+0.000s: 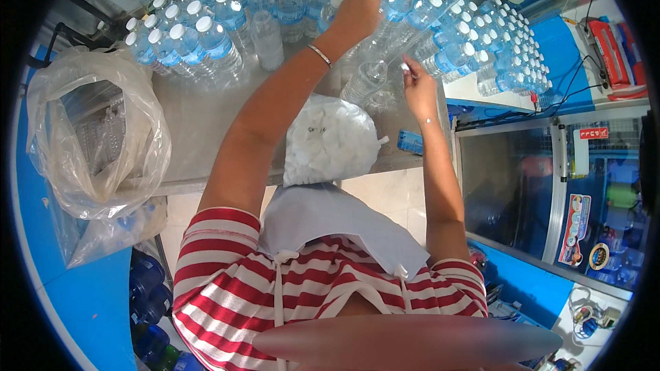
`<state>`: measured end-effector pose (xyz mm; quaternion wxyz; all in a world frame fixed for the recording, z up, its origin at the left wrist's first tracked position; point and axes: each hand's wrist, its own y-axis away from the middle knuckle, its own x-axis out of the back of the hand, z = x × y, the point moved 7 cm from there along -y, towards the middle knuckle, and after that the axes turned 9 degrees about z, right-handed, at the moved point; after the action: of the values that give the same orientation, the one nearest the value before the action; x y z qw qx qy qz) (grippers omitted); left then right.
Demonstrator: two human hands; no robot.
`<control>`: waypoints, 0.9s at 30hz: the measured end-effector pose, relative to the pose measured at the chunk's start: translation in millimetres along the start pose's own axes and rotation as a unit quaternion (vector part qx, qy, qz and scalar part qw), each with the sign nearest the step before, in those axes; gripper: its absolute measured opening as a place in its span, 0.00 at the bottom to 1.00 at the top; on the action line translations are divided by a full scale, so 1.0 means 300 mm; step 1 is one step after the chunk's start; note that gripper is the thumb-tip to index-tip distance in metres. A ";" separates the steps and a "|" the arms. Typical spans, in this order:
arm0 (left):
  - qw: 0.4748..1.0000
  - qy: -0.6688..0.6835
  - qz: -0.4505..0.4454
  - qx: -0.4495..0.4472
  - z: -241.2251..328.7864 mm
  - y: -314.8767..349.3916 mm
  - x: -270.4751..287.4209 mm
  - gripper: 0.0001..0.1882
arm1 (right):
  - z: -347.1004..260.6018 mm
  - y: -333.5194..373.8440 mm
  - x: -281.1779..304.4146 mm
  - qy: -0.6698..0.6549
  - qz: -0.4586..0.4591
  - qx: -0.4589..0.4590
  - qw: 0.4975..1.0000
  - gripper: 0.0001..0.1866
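Head view: the left hand (356,15) reaches out toward twelve o'clock and is closed over the top of a clear bottle (364,45) among the crowd of water bottles (206,34) on the steel table (199,124). The right hand (416,81), toward one o'clock, pinches a small white cap (405,63) between thumb and fingertips, held just above an uncapped bottle (364,81) standing at the table's middle. The two hands are apart.

The uncapped bottle looks thin-walled and see-through; whether it is filled cannot be told. Such a bottle would likely dent under a hard squeeze and be slick if wet, so the stiffer neck seems the better place to hold it. The cap is tiny, light and easy to drop.

A clear bag (330,141) at the table's near edge, toward six o'clock from the bottles, is stuffed with white caps. At nine o'clock a large plastic sack (96,137) holds what look like empty clear bottles. Capped blue-labelled bottles stand in rows from eleven to two o'clock.
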<state>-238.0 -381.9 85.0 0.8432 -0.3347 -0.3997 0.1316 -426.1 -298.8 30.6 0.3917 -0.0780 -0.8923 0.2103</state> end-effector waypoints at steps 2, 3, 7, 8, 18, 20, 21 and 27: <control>0.992 0.115 -0.039 -0.040 0.030 -0.005 -0.024 0.23 | -0.124 0.017 0.051 -0.084 0.044 0.073 0.993 0.19; 0.981 0.174 -0.054 -0.060 0.051 -0.007 -0.031 0.23 | -0.204 0.032 0.068 -0.071 0.062 0.159 0.983 0.19; 0.961 0.214 -0.169 -0.053 0.100 -0.013 -0.101 0.25 | -0.369 0.092 0.039 -0.065 0.073 0.257 0.962 0.21; 0.957 0.221 -0.181 -0.058 0.112 -0.014 -0.108 0.25 | -0.379 0.093 0.033 -0.074 0.086 0.258 0.959 0.21; 0.954 0.236 -0.167 -0.084 0.132 0.003 -0.118 0.25 | -0.240 0.075 0.041 -0.188 0.189 0.190 0.945 0.27; 0.950 0.245 -0.189 -0.040 0.118 0.013 -0.125 0.26 | -0.162 0.039 0.062 -0.189 0.225 0.097 0.951 0.31; 0.946 0.249 -0.204 -0.022 0.114 0.021 -0.121 0.27 | -0.132 -0.007 0.061 -0.133 0.225 0.069 0.963 0.33; 0.932 0.295 -0.158 0.136 0.077 0.186 0.064 0.28 | -0.037 -0.142 -0.015 -0.066 0.007 0.043 0.997 0.32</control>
<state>-240.7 -320.6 69.4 0.9704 -0.1729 -0.1591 -0.0550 -413.9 -334.9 52.9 0.3339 -0.0532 -0.9056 0.2561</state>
